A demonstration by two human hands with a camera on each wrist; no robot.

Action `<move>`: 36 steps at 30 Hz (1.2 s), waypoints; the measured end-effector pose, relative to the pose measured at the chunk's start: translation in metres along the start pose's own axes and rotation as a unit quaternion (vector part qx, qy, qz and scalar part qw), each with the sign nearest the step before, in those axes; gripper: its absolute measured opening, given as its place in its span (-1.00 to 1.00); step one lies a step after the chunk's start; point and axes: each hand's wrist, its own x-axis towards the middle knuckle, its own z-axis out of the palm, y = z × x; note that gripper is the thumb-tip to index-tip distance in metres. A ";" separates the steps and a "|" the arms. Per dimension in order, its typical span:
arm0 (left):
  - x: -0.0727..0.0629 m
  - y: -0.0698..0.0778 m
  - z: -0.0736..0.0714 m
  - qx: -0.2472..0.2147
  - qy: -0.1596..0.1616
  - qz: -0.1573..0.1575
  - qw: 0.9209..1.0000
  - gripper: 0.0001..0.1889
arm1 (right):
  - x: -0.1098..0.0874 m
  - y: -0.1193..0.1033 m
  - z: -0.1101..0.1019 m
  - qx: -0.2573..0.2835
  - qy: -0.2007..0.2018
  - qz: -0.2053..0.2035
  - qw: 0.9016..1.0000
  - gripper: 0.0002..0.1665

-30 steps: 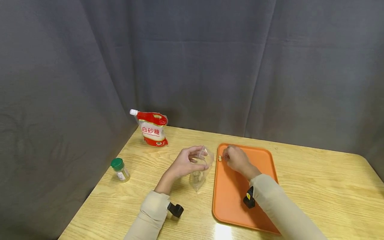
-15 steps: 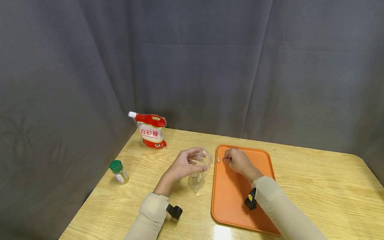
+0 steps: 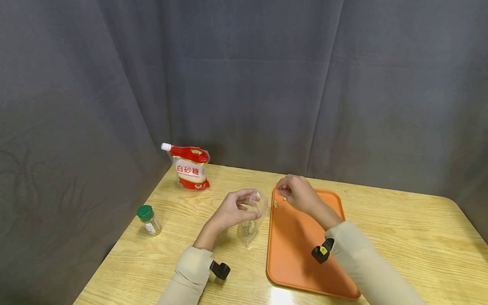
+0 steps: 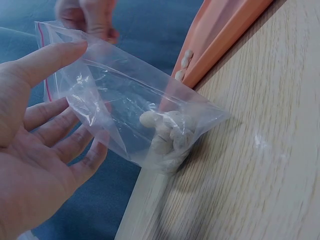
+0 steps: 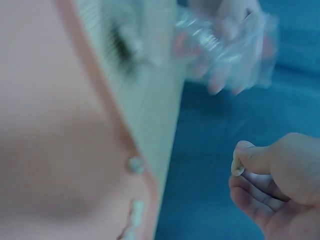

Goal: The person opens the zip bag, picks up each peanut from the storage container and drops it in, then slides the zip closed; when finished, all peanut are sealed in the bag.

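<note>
My left hand holds a clear zip bag near its mouth, thumb on one side and fingers on the other. Several unshelled peanuts lie in the bag's lower corner, close over the wooden table. Between the thumb and index finger of my right hand is a single peanut, pinched above the far left corner of the orange tray. A loose peanut lies inside the tray's left rim, and another sits just below my right fingers.
A red-and-white sugar pouch with a white cap stands at the back left of the table. In front of it, near the left edge, is a green-lidded jar. Grey curtains hang behind and to the left.
My right hand has risen from the tray's far left part and shifted slightly away from me, now with a peanut in its fingertips. The left hand keeps its hold on the bag.
</note>
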 end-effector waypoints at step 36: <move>0.003 -0.014 -0.002 0.009 0.009 0.001 1.000 -0.28 | 0.010 -0.064 0.003 0.031 -0.021 -0.059 0.998 -0.87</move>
